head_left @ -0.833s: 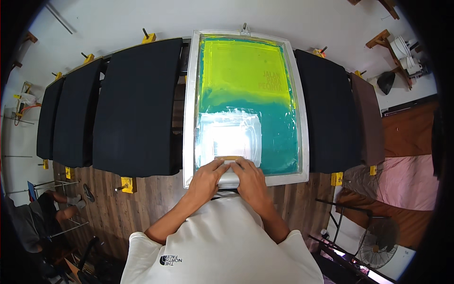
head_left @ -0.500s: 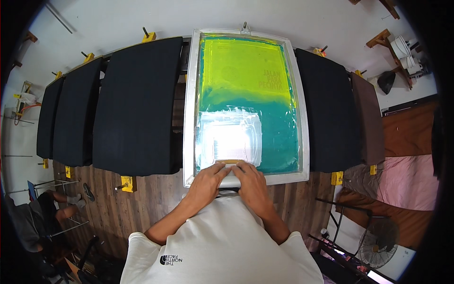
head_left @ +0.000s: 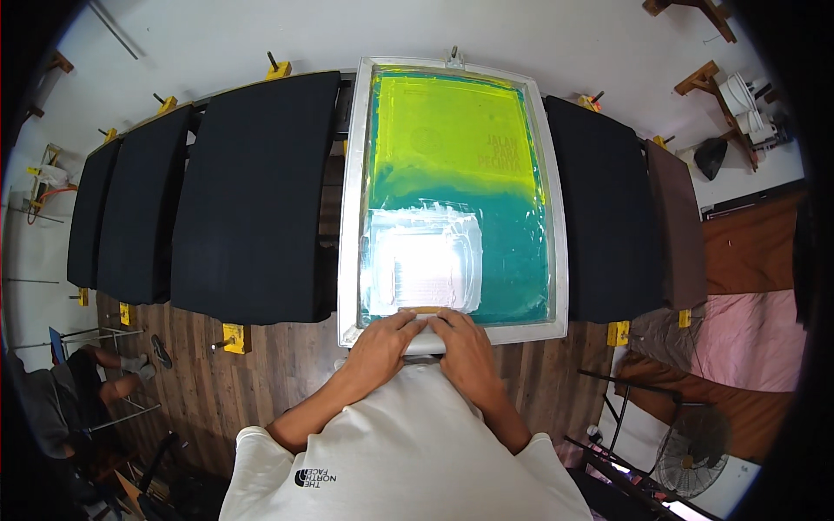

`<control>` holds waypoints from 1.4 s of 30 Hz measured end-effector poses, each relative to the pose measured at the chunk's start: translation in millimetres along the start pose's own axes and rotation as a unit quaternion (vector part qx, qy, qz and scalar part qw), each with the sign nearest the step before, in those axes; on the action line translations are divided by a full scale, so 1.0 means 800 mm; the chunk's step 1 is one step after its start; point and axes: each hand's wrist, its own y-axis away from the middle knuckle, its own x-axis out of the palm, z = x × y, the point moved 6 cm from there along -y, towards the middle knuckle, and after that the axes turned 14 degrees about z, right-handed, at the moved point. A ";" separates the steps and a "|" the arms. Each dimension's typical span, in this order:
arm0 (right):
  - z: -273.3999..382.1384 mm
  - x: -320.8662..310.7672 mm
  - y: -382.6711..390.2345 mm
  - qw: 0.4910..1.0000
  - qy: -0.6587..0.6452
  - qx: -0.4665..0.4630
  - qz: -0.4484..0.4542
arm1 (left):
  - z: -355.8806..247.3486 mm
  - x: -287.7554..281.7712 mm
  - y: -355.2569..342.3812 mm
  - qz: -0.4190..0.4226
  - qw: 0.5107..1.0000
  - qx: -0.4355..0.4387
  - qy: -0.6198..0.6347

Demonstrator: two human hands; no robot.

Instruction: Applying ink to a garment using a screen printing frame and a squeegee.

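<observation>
A screen-printing frame [head_left: 349, 217] with silver edges lies in front of me. Its mesh [head_left: 512, 252] is green, tinted yellow over the far half. White ink [head_left: 417, 269] covers a squarish patch at the near left of the mesh, glaring under the light. At the near edge of that patch is a squeegee [head_left: 423, 310] with a tan upper edge. My left hand [head_left: 380, 343] grips it from the left, and my right hand [head_left: 464, 340] grips it from the right, thumbs close together. Its lower part is hidden behind my fingers.
Black-covered printing boards [head_left: 256, 200] stand in a row to the left; another black board [head_left: 599, 208] and a brown one [head_left: 676, 221] are at right. Yellow clamps [head_left: 235, 339] jut from their ends. A fan [head_left: 692, 451] stands lower right. Another person's legs [head_left: 113, 373] show at left.
Both hands and the squeegee have slid a little nearer to me, baring more of the white patch's near edge. My grip looks the same.
</observation>
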 end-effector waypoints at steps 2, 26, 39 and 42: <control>0.003 -0.011 -0.003 1.000 -0.002 -0.017 -0.011 | -0.005 -0.007 -0.002 -0.008 1.000 0.003 0.030; -0.043 -0.044 -0.126 0.999 0.027 -0.021 -0.022 | 0.061 -0.055 -0.096 -0.067 0.997 -0.036 -0.009; -0.013 -0.012 -0.032 1.000 -0.021 -0.014 0.002 | 0.021 -0.003 -0.023 -0.021 1.000 -0.022 0.002; -0.022 -0.014 -0.037 0.998 -0.028 -0.023 0.057 | 0.016 -0.011 -0.024 0.009 0.999 -0.028 0.038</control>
